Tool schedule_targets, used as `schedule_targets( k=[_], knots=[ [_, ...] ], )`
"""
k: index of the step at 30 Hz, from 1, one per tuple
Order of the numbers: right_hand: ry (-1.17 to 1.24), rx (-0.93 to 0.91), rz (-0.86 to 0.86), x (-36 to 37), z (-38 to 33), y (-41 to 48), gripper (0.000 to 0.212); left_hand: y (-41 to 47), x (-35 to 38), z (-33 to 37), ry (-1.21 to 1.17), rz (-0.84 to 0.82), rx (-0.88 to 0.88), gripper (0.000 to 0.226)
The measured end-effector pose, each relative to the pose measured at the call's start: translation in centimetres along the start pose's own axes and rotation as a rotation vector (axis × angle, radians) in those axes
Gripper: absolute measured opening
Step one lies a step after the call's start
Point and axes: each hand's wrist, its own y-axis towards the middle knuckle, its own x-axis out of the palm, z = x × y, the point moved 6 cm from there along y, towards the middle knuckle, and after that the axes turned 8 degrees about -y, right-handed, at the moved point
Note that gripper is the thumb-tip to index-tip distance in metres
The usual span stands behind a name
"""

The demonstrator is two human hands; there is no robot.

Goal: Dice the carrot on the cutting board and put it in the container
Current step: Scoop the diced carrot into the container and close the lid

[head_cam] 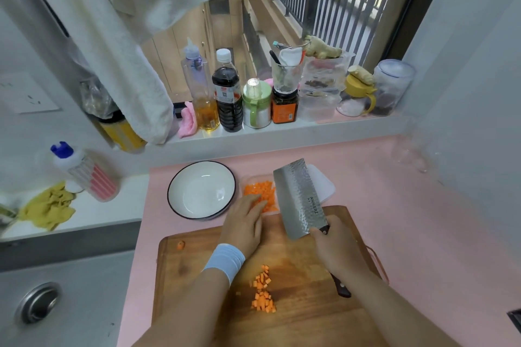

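A wooden cutting board [304, 315] lies on the pink counter. A small heap of diced carrot [263, 290] sits on its middle, and one carrot end piece [181, 245] lies near its far left corner. Behind the board stands a clear plastic container [324, 186] holding diced carrot [259, 191]. My right hand [335, 248] grips the handle of a steel cleaver [298, 200], whose blade is raised and tilted over the container. My left hand [245, 222], fingers straight, reaches over the board's far edge to the carrot in the container.
A white bowl with a dark rim [201, 190] stands left of the container. The windowsill behind carries several bottles and jars [227, 96]. A sink [39, 301] lies to the left, with a yellow cloth [48, 210] and a dish soap bottle [81, 169] on the ledge beside it.
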Motion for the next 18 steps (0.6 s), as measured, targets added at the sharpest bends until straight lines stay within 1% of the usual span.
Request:
schedule_targets(
  k=[2,4,5,6,9,10,11,12,13,15,16,18],
  knots=[
    [-0.005,-0.028,0.043,0.1,1.2,-1.0,0.005,-2.3,-0.8,0.9,-0.007,0.022,-0.024,0.035],
    [-0.002,-0.051,0.074,0.4,2.7,-2.1,0.006,-4.9,-1.0,1.1,-0.031,-0.025,-0.101,0.036],
    [0.011,-0.063,0.069,0.6,3.4,-2.9,0.005,-6.3,-0.8,1.2,-0.042,-0.068,-0.118,0.040],
    [0.027,-0.080,0.059,0.9,3.9,-3.7,0.005,-7.7,-0.6,1.3,-0.051,-0.120,-0.124,0.049],
    [0.039,-0.108,0.030,1.4,5.2,-6.5,0.009,-11.3,0.9,2.1,0.007,-0.343,-0.087,0.090],
    [0.027,-0.092,0.011,1.6,5.8,-7.1,0.009,-12.0,1.4,2.4,0.058,-0.404,-0.069,0.099],
    [0.013,-0.070,-0.006,1.9,6.5,-7.9,0.008,-12.8,1.8,2.8,0.099,-0.442,-0.060,0.102],
    [0.009,-0.053,-0.016,2.3,7.2,-8.4,0.006,-13.2,2.0,3.0,0.113,-0.448,-0.063,0.099],
    [0.000,-0.046,-0.023,2.7,8.0,-8.8,0.005,-13.5,2.1,3.3,0.092,-0.423,-0.076,0.091],
    [-0.018,-0.037,-0.036,3.3,9.1,-9.8,0.002,-13.8,1.7,4.0,0.005,-0.331,-0.111,0.072],
    [-0.026,-0.032,-0.038,3.5,9.5,-10.1,0.003,-13.8,1.4,4.3,-0.023,-0.275,-0.127,0.066],
    [-0.039,-0.027,-0.039,3.9,10.2,-10.8,0.007,-14.0,1.0,4.3,-0.013,-0.184,-0.171,0.065]
  ],
)
